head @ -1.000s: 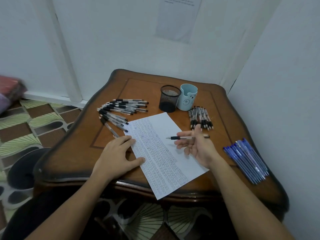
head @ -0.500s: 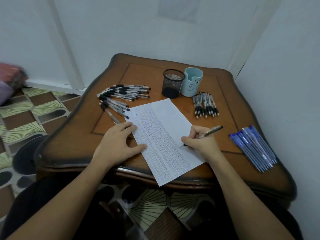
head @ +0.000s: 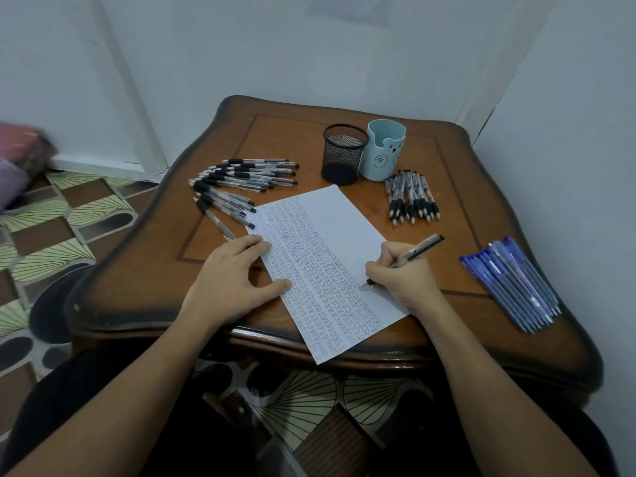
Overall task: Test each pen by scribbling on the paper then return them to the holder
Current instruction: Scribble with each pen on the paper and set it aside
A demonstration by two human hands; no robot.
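A white sheet of paper (head: 330, 235), mostly covered in rows of scribbles, lies slanted on the wooden table (head: 447, 311). My right hand (head: 402, 277) grips a black-tipped pen (head: 416, 251) in a writing hold, its tip touching the paper's right side. My left hand (head: 230, 284) rests flat on the paper's left edge, fingers spread. A black mesh holder (head: 342, 154) and a pale blue bear-face holder (head: 383, 151) stand at the back, both looking empty.
A fan of black-capped pens (head: 241, 184) lies at the back left, a bundle of black-grip pens (head: 411, 197) sits in front of the blue holder, and a row of blue pens (head: 512, 280) lies at the right. Walls close in behind and to the right.
My right hand turned the pen from a loose hold above the sheet into a writing grip and lowered its tip onto the paper. The left hand stayed on the sheet.
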